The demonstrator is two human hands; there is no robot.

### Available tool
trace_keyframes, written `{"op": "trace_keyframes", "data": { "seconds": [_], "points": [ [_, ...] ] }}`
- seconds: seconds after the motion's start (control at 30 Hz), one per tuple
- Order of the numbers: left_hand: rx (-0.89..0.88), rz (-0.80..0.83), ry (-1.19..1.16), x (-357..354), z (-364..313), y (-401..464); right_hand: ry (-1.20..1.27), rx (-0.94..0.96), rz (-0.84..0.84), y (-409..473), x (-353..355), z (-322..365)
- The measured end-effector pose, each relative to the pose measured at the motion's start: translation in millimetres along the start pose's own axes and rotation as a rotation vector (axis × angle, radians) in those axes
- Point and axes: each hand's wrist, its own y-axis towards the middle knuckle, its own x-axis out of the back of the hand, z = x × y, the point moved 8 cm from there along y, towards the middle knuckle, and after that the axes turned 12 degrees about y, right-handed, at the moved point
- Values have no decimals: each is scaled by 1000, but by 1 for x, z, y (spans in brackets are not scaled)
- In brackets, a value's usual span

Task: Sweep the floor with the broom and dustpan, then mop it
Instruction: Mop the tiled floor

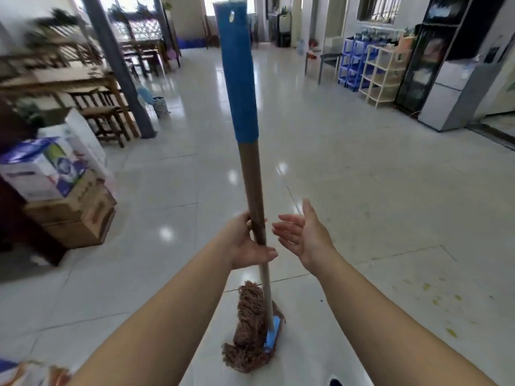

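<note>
One mop [252, 196] is shown, held nearly upright at the centre of the view; its handle is brown below and wrapped in blue above, and its brown stringy head [249, 328] is rested on the pale tiled floor [362, 190] between the forearms. Two hands are seen: the left hand [248, 243] is curled round the brown part of the handle, thumb across the front; the right hand [302, 235] is held just beside the handle, palm turned towards it, fingers straight and spread, nothing gripped. Stacked cardboard boxes [75, 215] are seen at the left (at least two brown ones, with printed cartons above; the count is blurred); what they hold is not visible. Two blue shelf units [351, 64] and one cream shelf unit [383, 75] are set along the right wall, their contents too small to be made out; a grey pillar [119, 65] and wooden stools [106, 118] are seen at the left, smeared by blur. One small patterned bin [161, 106] is stood beside the pillar. Yellowish specks [434, 299] are scattered on the tiles at lower right. The mop's top is cut off by the frame edge.
</note>
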Motion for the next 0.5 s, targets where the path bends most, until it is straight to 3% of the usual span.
{"op": "trace_keyframes", "data": {
  "seconds": [0.1,0.23,0.3,0.5],
  "points": [
    [-7,-75,-182,23,-8,-8,-124,-198,20,36,-6,-26],
    [14,-162,-349,41,2,-24,-285,-649,91,54,-6,-86],
    [16,-170,-452,41,11,-33,-257,-833,97,53,-5,-116],
    [104,-353,-702,55,75,-79,68,-1126,-45,35,7,-202]
  ]
}}
